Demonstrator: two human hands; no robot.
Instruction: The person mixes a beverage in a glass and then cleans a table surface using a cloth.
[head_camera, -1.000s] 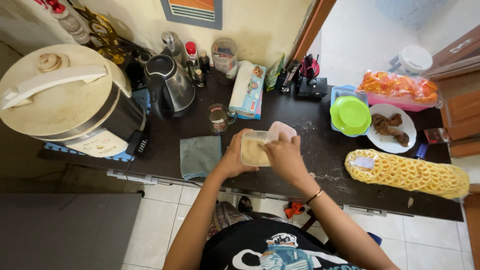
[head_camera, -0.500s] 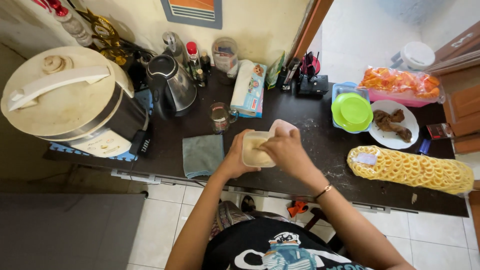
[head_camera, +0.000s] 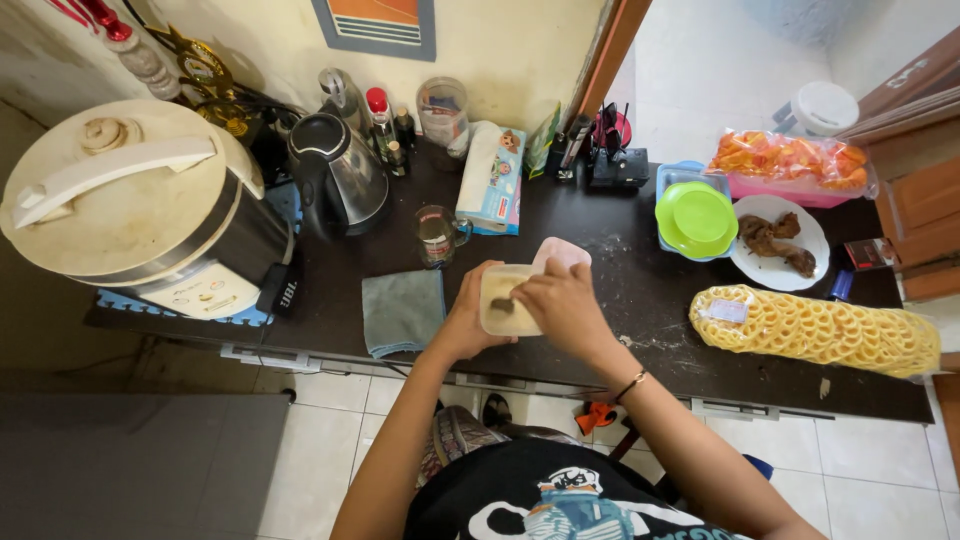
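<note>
Left hand (head_camera: 468, 318) grips the side of our clear plastic container (head_camera: 503, 301) of pale powder, held at the dark counter's (head_camera: 640, 290) front edge. Our right hand (head_camera: 562, 305) pinches a small spoon (head_camera: 503, 304) inside it, beside a grey cloth (head_camera: 402, 310).

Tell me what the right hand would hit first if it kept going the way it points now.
The right hand points left over the plastic container, holding a spoon. Straight on, it would likely meet the left hand gripping the container's far side, then the folded cloth; depth is unclear.
</note>
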